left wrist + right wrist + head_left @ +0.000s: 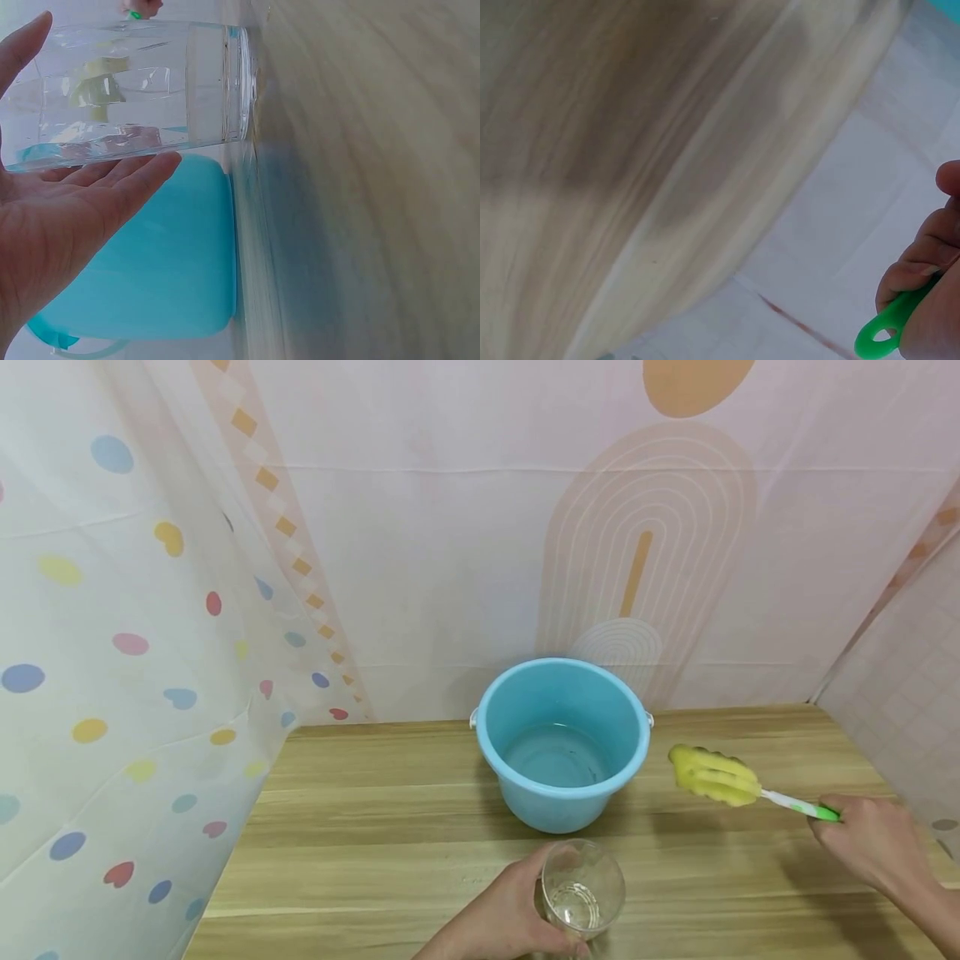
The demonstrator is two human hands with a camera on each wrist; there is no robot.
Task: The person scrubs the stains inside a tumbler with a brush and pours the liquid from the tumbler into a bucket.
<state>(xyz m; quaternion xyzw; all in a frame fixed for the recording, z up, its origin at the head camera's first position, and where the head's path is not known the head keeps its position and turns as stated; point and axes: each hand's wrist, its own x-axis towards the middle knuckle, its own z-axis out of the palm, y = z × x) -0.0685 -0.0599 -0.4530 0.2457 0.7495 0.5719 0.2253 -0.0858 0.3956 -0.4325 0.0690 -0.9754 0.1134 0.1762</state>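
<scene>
My left hand [512, 906] holds a clear drinking glass [600, 881] at the table's near side. In the left wrist view, thumb and fingers lie on opposite sides of the glass [202, 82], its base right at the tabletop. Out to the right, my right hand [873, 842] grips a yellow sponge bottle brush [716, 775] by its white and green handle. The sponge head points left, raised over the table. A looped green handle end [871, 343] sticks out of the curled fingers in the right wrist view.
A light blue bucket [551, 810] with some water in it stands behind the glass, left of the brush. The wooden table [360, 827] meets a patterned curtain [435, 568] at the back. A dotted curtain [150, 693] hangs along the left side.
</scene>
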